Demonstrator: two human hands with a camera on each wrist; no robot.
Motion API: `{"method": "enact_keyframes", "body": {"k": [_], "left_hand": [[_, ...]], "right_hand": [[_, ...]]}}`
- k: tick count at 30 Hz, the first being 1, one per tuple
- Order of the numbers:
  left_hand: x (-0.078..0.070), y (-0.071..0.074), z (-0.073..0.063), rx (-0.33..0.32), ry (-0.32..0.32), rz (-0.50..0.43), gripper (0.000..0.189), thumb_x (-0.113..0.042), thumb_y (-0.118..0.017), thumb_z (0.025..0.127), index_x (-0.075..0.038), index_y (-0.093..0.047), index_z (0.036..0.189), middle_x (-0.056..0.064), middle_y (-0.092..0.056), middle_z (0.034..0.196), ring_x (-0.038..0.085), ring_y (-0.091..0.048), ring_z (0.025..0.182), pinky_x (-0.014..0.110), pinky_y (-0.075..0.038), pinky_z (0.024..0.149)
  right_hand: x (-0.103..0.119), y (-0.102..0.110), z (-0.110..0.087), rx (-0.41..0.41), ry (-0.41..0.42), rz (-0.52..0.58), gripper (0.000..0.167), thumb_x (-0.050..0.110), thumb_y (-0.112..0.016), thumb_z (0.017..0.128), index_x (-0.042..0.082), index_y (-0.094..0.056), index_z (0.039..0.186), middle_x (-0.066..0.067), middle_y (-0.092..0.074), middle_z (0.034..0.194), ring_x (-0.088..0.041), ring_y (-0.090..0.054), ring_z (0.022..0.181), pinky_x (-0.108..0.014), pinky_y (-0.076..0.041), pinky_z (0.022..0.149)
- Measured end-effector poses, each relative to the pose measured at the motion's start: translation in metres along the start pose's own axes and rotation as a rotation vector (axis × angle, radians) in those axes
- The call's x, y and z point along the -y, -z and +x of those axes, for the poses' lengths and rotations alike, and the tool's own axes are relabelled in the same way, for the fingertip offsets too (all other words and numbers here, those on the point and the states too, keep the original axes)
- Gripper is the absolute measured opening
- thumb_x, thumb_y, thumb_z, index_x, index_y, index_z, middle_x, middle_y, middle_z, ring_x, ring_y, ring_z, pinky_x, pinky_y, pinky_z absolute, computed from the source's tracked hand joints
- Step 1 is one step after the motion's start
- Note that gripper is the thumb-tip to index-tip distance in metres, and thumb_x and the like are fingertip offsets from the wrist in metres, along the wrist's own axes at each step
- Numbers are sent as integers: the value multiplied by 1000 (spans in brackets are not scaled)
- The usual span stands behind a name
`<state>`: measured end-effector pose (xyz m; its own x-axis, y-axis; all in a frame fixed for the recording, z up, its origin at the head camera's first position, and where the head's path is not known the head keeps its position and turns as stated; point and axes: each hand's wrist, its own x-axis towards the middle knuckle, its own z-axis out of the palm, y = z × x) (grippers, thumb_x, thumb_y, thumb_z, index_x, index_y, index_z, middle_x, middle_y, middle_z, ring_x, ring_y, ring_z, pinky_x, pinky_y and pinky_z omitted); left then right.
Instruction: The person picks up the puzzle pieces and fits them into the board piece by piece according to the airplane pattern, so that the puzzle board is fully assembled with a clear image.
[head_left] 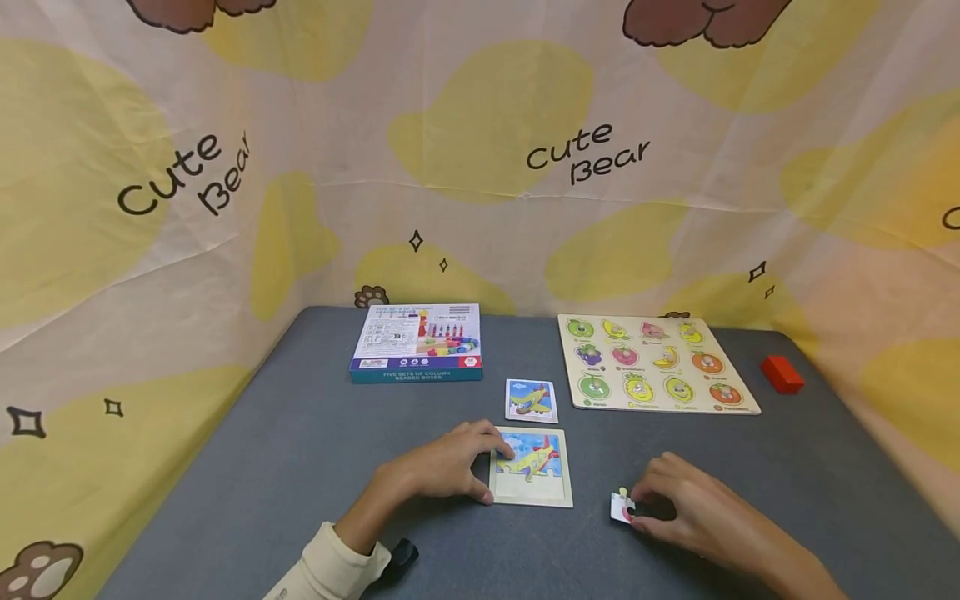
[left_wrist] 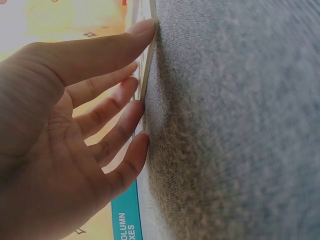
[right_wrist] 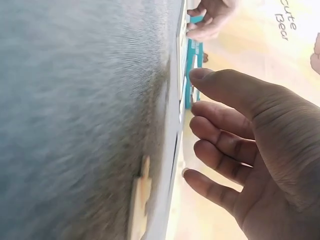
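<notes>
My left hand (head_left: 453,462) holds the left side of a small jigsaw tray (head_left: 531,495), its thumb by the near left corner and a fingertip over the picture. In the left wrist view the thumb touches the tray's thin edge (left_wrist: 149,65). Airplane pieces (head_left: 536,454) fill the tray's upper part; its lower strip is bare. To the right, my right hand (head_left: 693,508) pinches a small white and pink jigsaw piece (head_left: 619,507) with thumb and finger, low over the table. A pale wooden piece (right_wrist: 139,205) lies on the table in the right wrist view, near that hand.
Behind the tray lies an airplane picture card (head_left: 531,402). A flat toy box (head_left: 417,343) is at back left, a fruit puzzle board (head_left: 660,365) at back right, and a red block (head_left: 782,375) beyond it. Patterned cloth (head_left: 480,167) encloses the grey table (head_left: 315,467).
</notes>
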<state>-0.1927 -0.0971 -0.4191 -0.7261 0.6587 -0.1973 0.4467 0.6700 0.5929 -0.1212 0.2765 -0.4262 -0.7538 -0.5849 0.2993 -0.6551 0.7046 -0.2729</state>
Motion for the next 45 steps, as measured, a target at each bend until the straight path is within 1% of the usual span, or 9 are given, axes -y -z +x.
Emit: {"method": "enact_keyframes", "body": {"k": [3,7,14,19,24,33,37,41,45], "left_hand": [[0,-1,0,0,2,-3,53,-23,-88,87,-23,-70,137,-3,-55,140,18,-48,126,43,-44,108],[0,-1,0,0,2,-6,53,-23,-88,87,-23,-70,137,-3,-55,140,19,-49,127,43,-44,109],[1,-1,0,-1,-4,-3,53,-23,-89,88,-23,-70,137,-3,-55,140,19,-49,128,45,-44,110],[0,0,0,-5,-19,-8,52,-22,-89,87,-22,-70,135,-3,-56,138,20,-49,128,46,-43,111],[0,0,1,-14,-31,-14,52,-22,-90,85,-21,-71,134,-4,-57,135,19,-50,127,44,-44,110],[1,-1,0,-30,-54,-24,54,-20,-91,83,-19,-71,133,-5,-58,131,18,-51,123,41,-45,106],[2,-1,-1,-32,-51,-28,54,-20,-90,84,-19,-71,134,-5,-57,131,17,-51,123,40,-45,107],[2,0,0,-28,-46,-34,53,-20,-90,85,-19,-71,134,-6,-57,132,16,-50,123,39,-44,107],[2,0,-1,-25,-45,-41,53,-20,-90,85,-18,-71,135,-5,-57,132,16,-50,123,39,-44,107]], "right_hand": [[4,0,12,3,13,1,21,34,-91,84,33,-75,95,24,-57,97,3,-52,89,-22,-50,73],[10,-3,28,4,55,-4,19,32,-91,84,31,-76,96,22,-59,98,2,-53,90,-22,-51,75],[19,-10,57,93,34,16,16,37,-87,90,28,-77,99,20,-60,99,1,-52,91,-24,-51,76],[26,-20,77,106,57,9,19,39,-86,90,24,-79,98,18,-60,94,2,-49,89,-23,-50,76],[33,-28,92,120,89,31,20,39,-84,92,21,-80,98,15,-63,96,0,-52,90,-24,-51,77],[46,-41,112,175,139,36,17,35,-84,92,19,-79,96,11,-63,95,-2,-55,92,-26,-54,81],[50,-46,117,175,147,38,17,33,-84,91,17,-80,95,11,-64,93,-2,-56,90,-26,-53,81],[53,-50,119,172,143,28,18,34,-85,89,18,-79,94,12,-63,92,-1,-55,87,-25,-52,79],[56,-52,121,201,121,34,18,34,-84,90,18,-79,95,13,-63,93,-1,-53,87,-26,-51,78]]}}
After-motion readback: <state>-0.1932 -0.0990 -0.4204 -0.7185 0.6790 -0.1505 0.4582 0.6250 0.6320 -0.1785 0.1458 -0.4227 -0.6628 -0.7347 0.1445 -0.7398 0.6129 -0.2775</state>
